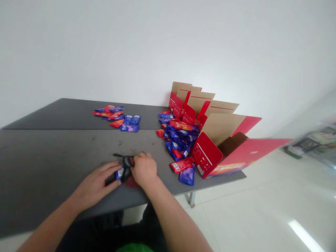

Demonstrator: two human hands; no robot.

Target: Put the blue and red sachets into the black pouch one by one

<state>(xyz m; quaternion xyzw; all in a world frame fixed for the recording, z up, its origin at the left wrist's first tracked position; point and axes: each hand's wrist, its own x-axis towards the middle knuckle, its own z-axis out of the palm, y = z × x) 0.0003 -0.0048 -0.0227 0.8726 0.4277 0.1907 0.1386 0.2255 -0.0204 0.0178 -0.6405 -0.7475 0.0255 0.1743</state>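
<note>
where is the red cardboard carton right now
In the head view, the open red cardboard carton sits at the right end of the grey table, flaps up, just right of the heap of blue and red sachets and beyond the person's right hand.

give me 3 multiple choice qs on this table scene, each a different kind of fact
1. Where does the big heap of sachets lie? A on the grey table beside the red cartons; B on the floor; C inside a carton.
2. What colour are the inner faces of the open flaps? A blue; B tan; C green.
3. What are the left hand and right hand doing? A resting apart; B reaching into a carton; C both holding a dark bundle.

1 A: the heap sits on the tabletop. 2 B: bare tan card shows. 3 C: both hands close on it.
</note>
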